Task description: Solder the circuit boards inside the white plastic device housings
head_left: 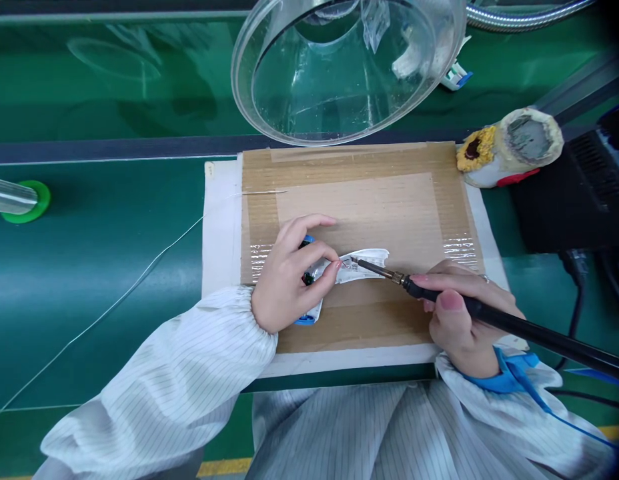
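My right hand (467, 310) is closed around the black handle of a soldering iron (489, 315), its metal tip reaching left to a white curved plastic piece (372, 261). Over the left end of that piece, my left hand (302, 273) pinches what looks like a thin wire (345, 265) between thumb and forefinger, close to the iron's tip. Partly hidden under my left hand is a white and blue device (308, 319) with dark parts showing between the fingers. Whether it joins the white piece cannot be made out.
Everything lies on a cardboard sheet (359, 217) with a white border. Solder wire (154, 262) runs from lower left onto it. A clear round funnel-like hood (339, 100) overhangs the back. At right stand a tip-cleaning pot (529, 143) and a black box (564, 200); a spool (27, 200) lies left.
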The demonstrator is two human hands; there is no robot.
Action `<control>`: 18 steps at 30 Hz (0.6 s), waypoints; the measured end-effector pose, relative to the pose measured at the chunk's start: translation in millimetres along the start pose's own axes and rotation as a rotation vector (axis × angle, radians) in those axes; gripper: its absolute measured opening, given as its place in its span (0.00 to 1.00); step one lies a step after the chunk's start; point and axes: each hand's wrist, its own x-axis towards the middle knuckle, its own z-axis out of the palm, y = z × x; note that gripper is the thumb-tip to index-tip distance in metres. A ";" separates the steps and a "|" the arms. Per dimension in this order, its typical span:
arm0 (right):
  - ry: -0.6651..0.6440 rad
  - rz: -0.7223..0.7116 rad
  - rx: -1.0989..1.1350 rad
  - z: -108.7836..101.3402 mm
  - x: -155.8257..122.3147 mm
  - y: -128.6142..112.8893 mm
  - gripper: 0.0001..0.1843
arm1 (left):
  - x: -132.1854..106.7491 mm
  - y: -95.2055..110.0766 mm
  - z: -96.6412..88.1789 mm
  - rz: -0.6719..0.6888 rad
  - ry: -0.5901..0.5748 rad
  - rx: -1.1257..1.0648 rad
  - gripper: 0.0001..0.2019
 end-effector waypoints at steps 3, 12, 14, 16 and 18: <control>-0.002 -0.021 0.001 0.0 0.0 1.0 0.11 | 0.3 0.8 0.4 0.011 0.007 0.016 0.05; -0.010 -0.067 0.009 0.9 1.9 5.1 0.12 | 0.2 -0.1 0.5 0.018 0.006 0.031 0.05; -0.001 -0.079 0.007 0.8 1.5 5.4 0.11 | -0.1 -0.6 0.5 0.014 0.005 0.027 0.05; 0.042 -0.078 -0.017 -0.1 0.2 4.4 0.11 | -0.1 -0.9 0.6 0.016 0.005 0.026 0.05; 0.128 -0.034 -0.037 -1.3 -1.1 2.5 0.13 | 0.2 -0.9 0.8 0.021 0.004 0.024 0.05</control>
